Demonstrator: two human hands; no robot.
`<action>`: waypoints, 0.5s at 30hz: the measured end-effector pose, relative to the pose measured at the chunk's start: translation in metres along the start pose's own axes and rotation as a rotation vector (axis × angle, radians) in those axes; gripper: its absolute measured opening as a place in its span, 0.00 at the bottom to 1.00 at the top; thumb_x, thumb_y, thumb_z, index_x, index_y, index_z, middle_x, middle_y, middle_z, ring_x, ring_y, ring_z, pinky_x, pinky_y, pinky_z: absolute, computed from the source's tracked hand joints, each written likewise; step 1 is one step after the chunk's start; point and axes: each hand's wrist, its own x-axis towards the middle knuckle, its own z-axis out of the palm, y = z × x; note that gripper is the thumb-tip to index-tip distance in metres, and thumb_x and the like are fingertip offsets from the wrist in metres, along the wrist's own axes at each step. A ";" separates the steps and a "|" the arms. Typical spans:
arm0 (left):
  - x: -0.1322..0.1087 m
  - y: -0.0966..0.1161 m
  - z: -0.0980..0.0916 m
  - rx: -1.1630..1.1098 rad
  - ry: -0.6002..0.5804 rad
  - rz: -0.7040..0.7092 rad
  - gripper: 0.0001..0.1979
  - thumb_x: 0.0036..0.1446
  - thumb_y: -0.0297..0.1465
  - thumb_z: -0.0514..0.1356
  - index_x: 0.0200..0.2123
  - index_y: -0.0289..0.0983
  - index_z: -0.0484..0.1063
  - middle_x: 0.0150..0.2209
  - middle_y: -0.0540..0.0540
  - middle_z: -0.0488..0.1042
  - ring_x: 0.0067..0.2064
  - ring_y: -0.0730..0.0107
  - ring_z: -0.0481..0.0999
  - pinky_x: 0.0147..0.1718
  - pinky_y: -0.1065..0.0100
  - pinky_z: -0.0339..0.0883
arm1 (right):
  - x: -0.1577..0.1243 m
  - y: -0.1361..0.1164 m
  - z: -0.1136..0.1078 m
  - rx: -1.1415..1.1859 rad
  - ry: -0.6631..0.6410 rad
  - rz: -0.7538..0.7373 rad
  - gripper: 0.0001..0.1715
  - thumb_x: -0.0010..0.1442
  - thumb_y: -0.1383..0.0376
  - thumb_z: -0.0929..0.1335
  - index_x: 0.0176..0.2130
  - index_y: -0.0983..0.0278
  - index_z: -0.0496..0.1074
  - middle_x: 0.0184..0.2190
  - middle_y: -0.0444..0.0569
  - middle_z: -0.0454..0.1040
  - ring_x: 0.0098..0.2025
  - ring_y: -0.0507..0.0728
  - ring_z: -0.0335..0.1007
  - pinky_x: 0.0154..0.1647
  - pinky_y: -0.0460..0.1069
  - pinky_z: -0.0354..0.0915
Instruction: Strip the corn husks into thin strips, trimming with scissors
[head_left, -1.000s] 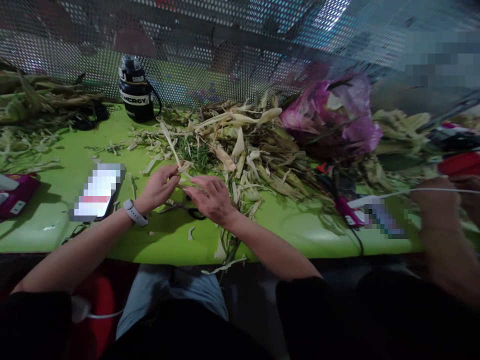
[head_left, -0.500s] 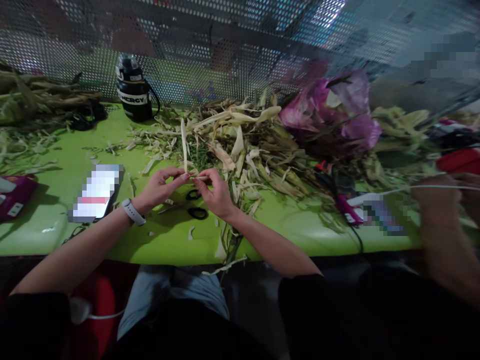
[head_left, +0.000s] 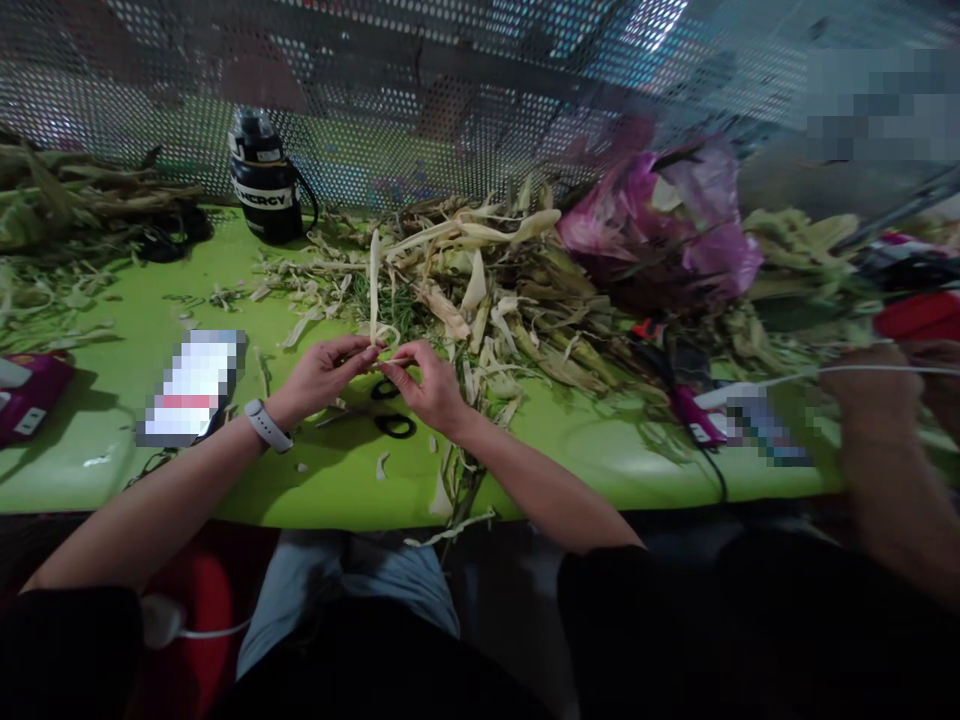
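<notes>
My left hand [head_left: 324, 378] pinches a pale strip of dried husk [head_left: 374, 285] that stands upright above the fingers. My right hand [head_left: 429, 388] faces it with thumb and forefinger pressed together on the same husk work, and a small curl of husk loops up between the two hands. The fingertips nearly meet, so the exact grip point is hidden. Under the hands lies a pair of black-handled scissors [head_left: 394, 427] on the green table [head_left: 330, 490]. Just beyond them spreads a heap of dry husks [head_left: 555, 290] with green bits among it.
A black bottle [head_left: 266, 195] stands at the back left. A phone [head_left: 193, 385] lies left of my wrist. A pink plastic bag [head_left: 667, 230] sits behind the heap. At right, a co-worker's hand [head_left: 874, 385] is near a white cord. More husks [head_left: 67, 200] lie far left.
The upright strip has shifted slightly right, and a curled loop of husk now shows above the fingertips. My right hand has bent a little closer over the work.
</notes>
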 end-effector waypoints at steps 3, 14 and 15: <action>-0.002 0.003 0.000 0.023 -0.034 -0.022 0.18 0.58 0.45 0.62 0.40 0.37 0.79 0.33 0.46 0.78 0.33 0.68 0.75 0.31 0.71 0.69 | 0.000 0.000 0.000 0.012 -0.004 0.020 0.17 0.65 0.49 0.63 0.39 0.61 0.65 0.36 0.50 0.75 0.36 0.55 0.75 0.37 0.50 0.71; -0.003 0.004 -0.002 -0.005 -0.063 -0.002 0.16 0.58 0.43 0.62 0.41 0.36 0.77 0.35 0.44 0.77 0.31 0.71 0.73 0.24 0.74 0.67 | 0.000 0.001 0.003 0.301 -0.008 0.337 0.21 0.60 0.46 0.67 0.39 0.59 0.61 0.30 0.43 0.73 0.15 0.47 0.63 0.11 0.43 0.59; -0.003 0.004 -0.002 -0.015 -0.066 -0.010 0.16 0.57 0.42 0.63 0.41 0.36 0.77 0.34 0.44 0.77 0.30 0.71 0.73 0.24 0.74 0.67 | 0.000 0.001 0.004 0.299 -0.003 0.336 0.21 0.60 0.46 0.67 0.39 0.60 0.61 0.30 0.43 0.74 0.15 0.47 0.62 0.11 0.43 0.58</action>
